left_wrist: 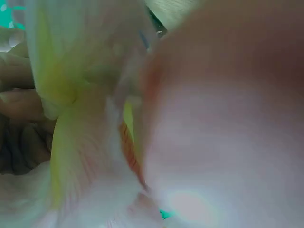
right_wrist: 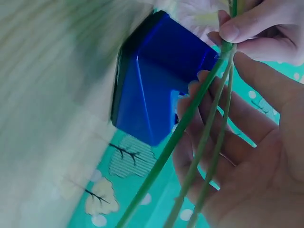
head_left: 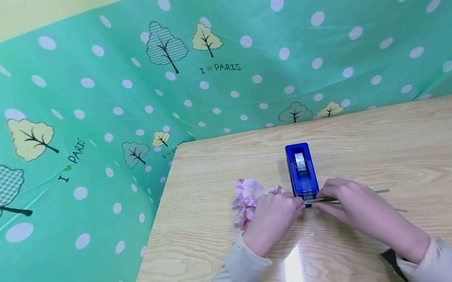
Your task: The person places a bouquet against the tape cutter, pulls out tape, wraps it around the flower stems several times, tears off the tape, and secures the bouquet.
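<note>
On the wooden bench (head_left: 362, 135), both hands meet just in front of a blue tape dispenser (head_left: 301, 169), which stands upright with its roll of clear tape showing on top. The left hand (head_left: 272, 217) is curled around the pink artificial flowers (head_left: 247, 197), whose petals spread out to its left on the bench; its wrist view is filled by blurred pale petals and skin, so the exact lie of its fingers there cannot be told. The right hand (head_left: 350, 203) holds the thin green stems (head_left: 364, 194), which run from the meeting point of the hands out to the right, low over the bench. The right wrist view shows three stems (right_wrist: 199, 142) lying across the loosely curled fingers of the right hand (right_wrist: 247, 142), just beside the dispenser (right_wrist: 156, 80), while the fingertips of the left hand (right_wrist: 256, 28) pinch the stems where they come together. A green dotted cloth (head_left: 95, 100) printed with trees hangs behind and to the left of the bench.
</note>
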### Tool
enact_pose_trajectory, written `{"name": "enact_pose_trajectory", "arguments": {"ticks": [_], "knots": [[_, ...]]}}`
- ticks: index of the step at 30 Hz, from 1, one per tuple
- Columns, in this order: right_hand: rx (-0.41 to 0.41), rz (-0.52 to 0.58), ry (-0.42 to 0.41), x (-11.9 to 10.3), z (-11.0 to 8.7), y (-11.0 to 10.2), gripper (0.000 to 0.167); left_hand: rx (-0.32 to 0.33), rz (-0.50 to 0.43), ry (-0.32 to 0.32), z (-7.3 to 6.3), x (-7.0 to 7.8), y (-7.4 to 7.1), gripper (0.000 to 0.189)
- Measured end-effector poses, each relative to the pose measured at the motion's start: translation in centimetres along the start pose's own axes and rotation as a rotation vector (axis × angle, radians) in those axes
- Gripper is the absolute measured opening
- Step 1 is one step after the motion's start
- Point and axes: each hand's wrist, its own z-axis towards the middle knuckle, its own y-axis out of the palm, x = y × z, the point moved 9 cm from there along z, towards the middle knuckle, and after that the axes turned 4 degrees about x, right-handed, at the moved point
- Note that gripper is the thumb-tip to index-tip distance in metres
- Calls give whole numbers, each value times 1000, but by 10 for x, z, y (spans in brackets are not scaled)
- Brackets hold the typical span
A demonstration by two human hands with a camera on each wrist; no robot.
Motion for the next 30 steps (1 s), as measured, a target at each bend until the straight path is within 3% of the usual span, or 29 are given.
{"name": "enact_pose_trajectory", "arguments": {"ticks": [10, 20, 30], "knots": [[-206, 257, 113, 16, -2, 24, 18, 71, 6, 15, -1, 1, -6, 14], [-234, 343, 153, 22, -6, 28, 19, 99, 22, 32, -4, 4, -7, 18], [-166, 286, 97, 18, -3, 19, 10, 109, 14, 21, -3, 4, -9, 16]]}}
